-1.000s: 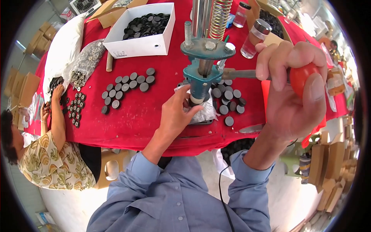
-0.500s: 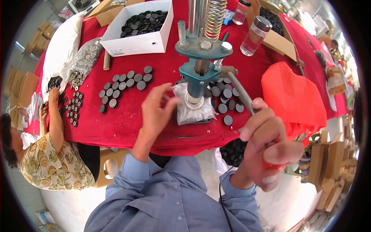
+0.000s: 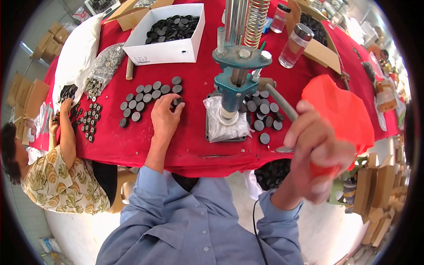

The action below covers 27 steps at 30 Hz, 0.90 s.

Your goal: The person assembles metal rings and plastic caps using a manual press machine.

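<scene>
Discs (image 3: pixel 150 97) in rows on red counter (image 3: pixel 132 141), left of press (image 3: pixel 232 88).
Left hand (image 3: pixel 165 115) flat over row's near end, fingers curled onto one disc (image 3: pixel 177 101), pinch not confirmed. Right hand (image 3: pixel 316 154) wrapped tight around red lever grip (image 3: pixel 324 170), blurred, low by counter edge. Best done: lift a single disc cleanly without nudging neighbours, seat flat and centred on die (image 3: pixel 227 117), clear fingers before working lever.
</scene>
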Each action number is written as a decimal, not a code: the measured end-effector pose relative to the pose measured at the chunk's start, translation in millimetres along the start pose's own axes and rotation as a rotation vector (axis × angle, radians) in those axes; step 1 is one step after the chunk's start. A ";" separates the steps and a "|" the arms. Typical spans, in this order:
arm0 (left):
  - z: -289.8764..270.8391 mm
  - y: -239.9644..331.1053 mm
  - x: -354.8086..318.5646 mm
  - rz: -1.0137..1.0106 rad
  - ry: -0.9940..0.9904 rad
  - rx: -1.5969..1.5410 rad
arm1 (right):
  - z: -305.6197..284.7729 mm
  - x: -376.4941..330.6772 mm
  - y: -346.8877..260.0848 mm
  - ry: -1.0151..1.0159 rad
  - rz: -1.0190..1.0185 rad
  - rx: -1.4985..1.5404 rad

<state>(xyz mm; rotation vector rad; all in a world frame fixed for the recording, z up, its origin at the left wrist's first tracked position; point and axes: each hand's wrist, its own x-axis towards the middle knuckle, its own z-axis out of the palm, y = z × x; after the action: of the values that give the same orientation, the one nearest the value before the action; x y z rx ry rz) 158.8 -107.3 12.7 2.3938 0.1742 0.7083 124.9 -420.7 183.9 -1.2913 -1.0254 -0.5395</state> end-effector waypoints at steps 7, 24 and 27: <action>-5.7 73.1 -28.0 0.065 -0.060 -0.286 | -18.1 76.8 35.0 0.027 0.062 0.165; 12.1 81.4 -14.7 0.186 -0.180 -0.358 | -19.1 26.2 8.8 -0.227 -0.008 0.121; 5.6 52.6 4.9 0.193 -0.049 -0.136 | 12.0 -17.8 -0.6 0.145 0.033 0.088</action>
<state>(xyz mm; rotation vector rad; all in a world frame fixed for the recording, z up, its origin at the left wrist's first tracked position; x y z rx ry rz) 163.4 -150.7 43.1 2.3150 -0.1240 0.7240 112.1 -413.1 168.4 -1.1723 -0.8959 -0.5486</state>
